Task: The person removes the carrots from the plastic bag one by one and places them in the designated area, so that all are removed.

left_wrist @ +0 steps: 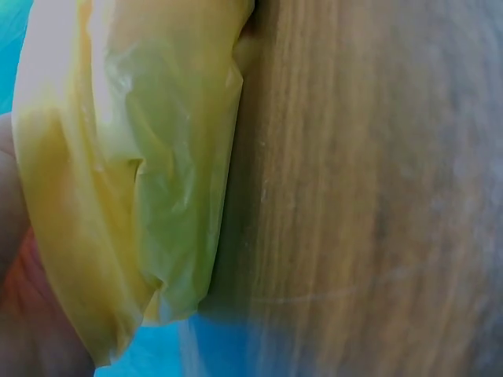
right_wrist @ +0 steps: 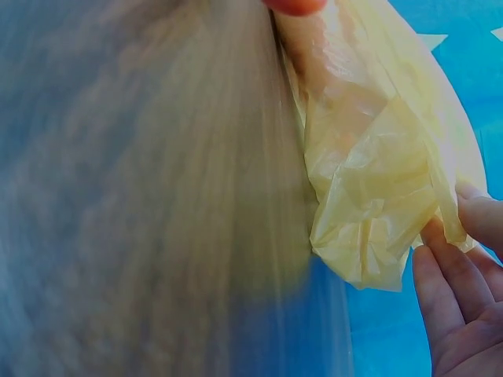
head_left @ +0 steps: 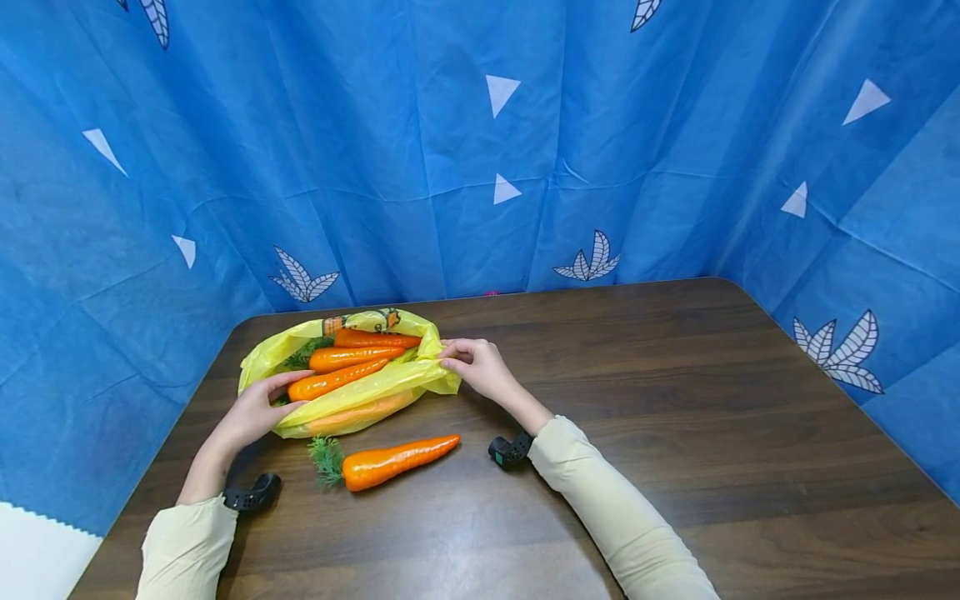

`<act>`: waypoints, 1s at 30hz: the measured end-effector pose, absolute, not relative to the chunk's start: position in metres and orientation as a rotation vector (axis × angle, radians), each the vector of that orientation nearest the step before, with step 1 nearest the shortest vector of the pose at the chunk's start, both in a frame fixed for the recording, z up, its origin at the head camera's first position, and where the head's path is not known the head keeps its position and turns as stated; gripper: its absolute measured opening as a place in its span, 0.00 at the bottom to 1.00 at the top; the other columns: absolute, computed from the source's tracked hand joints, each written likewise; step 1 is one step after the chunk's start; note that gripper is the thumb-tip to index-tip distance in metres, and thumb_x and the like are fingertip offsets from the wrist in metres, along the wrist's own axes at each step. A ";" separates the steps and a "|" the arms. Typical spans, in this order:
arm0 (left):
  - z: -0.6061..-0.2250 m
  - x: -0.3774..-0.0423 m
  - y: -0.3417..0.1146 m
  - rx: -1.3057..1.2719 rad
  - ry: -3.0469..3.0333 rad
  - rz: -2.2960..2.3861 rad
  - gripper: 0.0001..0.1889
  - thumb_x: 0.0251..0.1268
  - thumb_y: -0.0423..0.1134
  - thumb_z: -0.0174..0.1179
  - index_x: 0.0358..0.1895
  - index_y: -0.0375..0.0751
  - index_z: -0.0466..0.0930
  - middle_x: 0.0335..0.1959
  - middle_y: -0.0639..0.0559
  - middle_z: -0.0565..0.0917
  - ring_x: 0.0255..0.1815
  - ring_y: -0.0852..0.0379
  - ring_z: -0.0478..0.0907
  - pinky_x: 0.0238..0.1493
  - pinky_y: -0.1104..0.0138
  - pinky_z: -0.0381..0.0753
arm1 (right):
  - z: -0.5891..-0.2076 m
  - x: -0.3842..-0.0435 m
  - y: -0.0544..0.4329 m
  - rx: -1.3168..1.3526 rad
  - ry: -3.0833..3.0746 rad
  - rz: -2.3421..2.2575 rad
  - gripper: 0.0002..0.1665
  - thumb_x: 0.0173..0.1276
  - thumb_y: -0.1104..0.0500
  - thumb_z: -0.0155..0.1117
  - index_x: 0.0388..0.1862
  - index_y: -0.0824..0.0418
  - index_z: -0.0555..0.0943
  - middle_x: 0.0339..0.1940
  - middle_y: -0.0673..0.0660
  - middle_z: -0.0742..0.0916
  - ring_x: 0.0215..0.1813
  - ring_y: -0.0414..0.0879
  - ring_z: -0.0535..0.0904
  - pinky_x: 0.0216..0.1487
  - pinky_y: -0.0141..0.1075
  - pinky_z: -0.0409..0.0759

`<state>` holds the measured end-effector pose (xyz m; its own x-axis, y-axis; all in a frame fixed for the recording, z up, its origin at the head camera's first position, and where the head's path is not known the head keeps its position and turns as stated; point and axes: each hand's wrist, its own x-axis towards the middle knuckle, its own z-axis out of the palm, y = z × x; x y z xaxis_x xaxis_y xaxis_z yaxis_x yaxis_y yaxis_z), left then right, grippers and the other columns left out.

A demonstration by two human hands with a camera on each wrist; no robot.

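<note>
A yellow plastic bag [head_left: 352, 392] lies on its side with its mouth facing up, carrots inside it. Three show at the mouth: a back carrot [head_left: 375, 338], a middle carrot [head_left: 352, 358] and a front carrot [head_left: 337, 380]. An orange shape shows through the bag's near wall. My left hand [head_left: 258, 408] reaches in at the left end, fingers and thumb about the front carrot's thick end; the bag wall partly hides it in the left wrist view. At the right end, my right hand [head_left: 480, 364] pinches the bag's rim between thumb and fingers.
Another carrot [head_left: 397, 462] with green leaves lies on the table in front of the bag. The brown wooden table [head_left: 637, 433] extends to the right. Behind it hangs a blue curtain [head_left: 465, 167] with white shapes and leaf prints.
</note>
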<state>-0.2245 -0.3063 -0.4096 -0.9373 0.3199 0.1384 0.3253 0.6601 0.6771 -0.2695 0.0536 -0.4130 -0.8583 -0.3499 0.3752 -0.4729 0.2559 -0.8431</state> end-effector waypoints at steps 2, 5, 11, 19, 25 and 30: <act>-0.408 -0.224 -0.306 -0.553 -2.840 -1.200 0.25 0.62 0.31 0.61 0.61 0.24 0.69 0.57 0.29 0.71 0.57 0.37 0.69 0.48 0.84 0.65 | -0.413 -0.270 0.054 0.784 -2.399 1.676 0.03 0.61 0.67 0.66 0.32 0.68 0.84 0.49 0.61 0.83 0.51 0.48 0.80 0.45 0.29 0.77; -0.407 -0.224 -0.305 -0.552 -2.826 -1.225 0.25 0.62 0.33 0.61 0.61 0.24 0.69 0.57 0.29 0.72 0.57 0.37 0.69 0.47 0.83 0.66 | -0.413 -0.270 0.055 0.774 -2.404 1.675 0.03 0.61 0.67 0.66 0.33 0.67 0.84 0.49 0.61 0.83 0.51 0.47 0.80 0.44 0.28 0.77; -0.406 -0.223 -0.302 -0.522 -2.809 -1.267 0.27 0.62 0.39 0.62 0.61 0.27 0.69 0.57 0.32 0.73 0.56 0.40 0.70 0.46 0.82 0.69 | -0.414 -0.271 0.055 0.787 -2.393 1.670 0.03 0.61 0.67 0.65 0.32 0.68 0.84 0.49 0.61 0.83 0.51 0.47 0.79 0.45 0.29 0.77; -0.394 -0.217 -0.293 -0.462 -2.773 -1.367 0.29 0.63 0.43 0.62 0.64 0.33 0.68 0.60 0.35 0.71 0.58 0.42 0.69 0.46 0.81 0.70 | -0.415 -0.271 0.055 0.787 -2.387 1.670 0.03 0.61 0.68 0.66 0.33 0.68 0.84 0.48 0.61 0.83 0.51 0.47 0.80 0.44 0.29 0.77; -0.388 -0.215 -0.289 -0.450 -2.730 -1.419 0.29 0.63 0.43 0.61 0.65 0.34 0.68 0.59 0.36 0.72 0.51 0.63 0.73 0.44 0.78 0.73 | -0.415 -0.272 0.055 0.792 -2.390 1.661 0.03 0.61 0.67 0.65 0.33 0.68 0.84 0.49 0.61 0.83 0.50 0.47 0.80 0.44 0.29 0.78; -0.384 -0.212 -0.287 -0.455 -2.655 -1.495 0.27 0.65 0.41 0.60 0.64 0.32 0.68 0.57 0.40 0.74 0.47 0.68 0.75 0.43 0.75 0.76 | -0.414 -0.271 0.056 0.799 -2.381 1.670 0.03 0.61 0.68 0.65 0.32 0.68 0.84 0.49 0.62 0.83 0.51 0.48 0.80 0.44 0.29 0.77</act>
<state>-0.2119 -0.2872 -0.3838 -0.9545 0.2251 0.1957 0.2841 0.4859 0.8266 -0.2712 0.0558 -0.4137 -0.8524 -0.3474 0.3907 -0.4857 0.2494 -0.8378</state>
